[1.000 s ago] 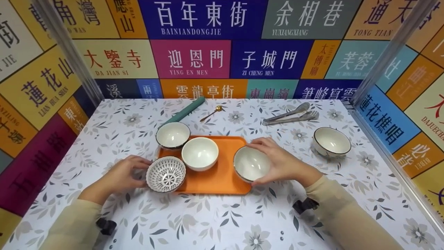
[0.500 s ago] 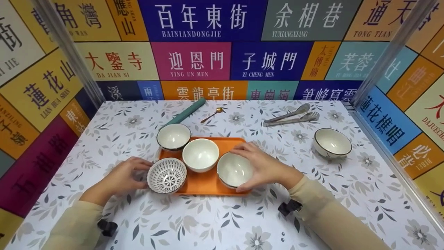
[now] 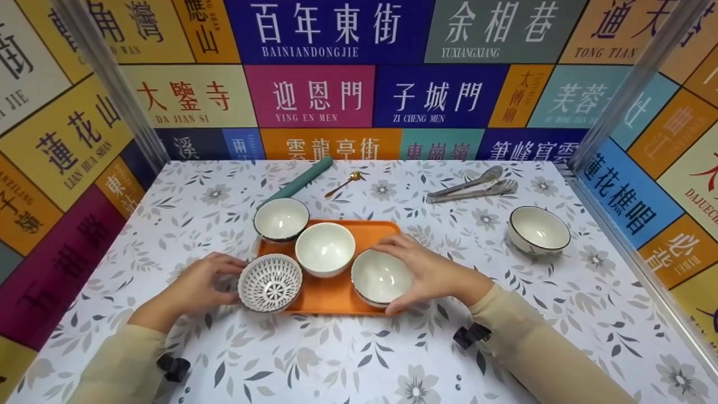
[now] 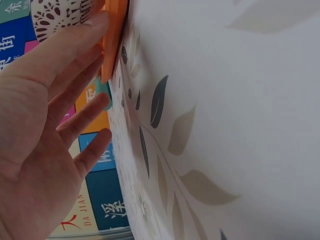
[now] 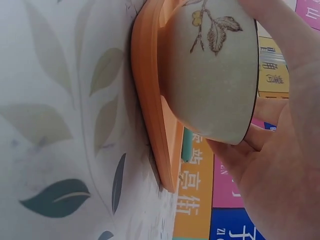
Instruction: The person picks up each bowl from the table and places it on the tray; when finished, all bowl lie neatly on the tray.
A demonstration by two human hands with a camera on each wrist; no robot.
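Observation:
My right hand spans a cream bowl with its thumb and fingers at the rim. In the right wrist view this bowl, with a leaf sprig on its side, sits upright over the tray's edge. A black-and-white patterned bowl stands at the front left of the orange tray. Close beside that bowl is my left hand, its fingers loosely extended. In the left wrist view the left hand's thumb overlaps the patterned bowl and tray edge.
A plain white bowl is mid-tray, and a dark-rimmed bowl overlaps the tray's back left corner. Behind lie a green stick, a small golden spoon and metal tongs. Another bowl stands far right.
My right hand has moved left with the cream bowl, bringing it nearer the white bowl, then its thumb has shifted slightly off the front rim. The left hand has stayed in place.

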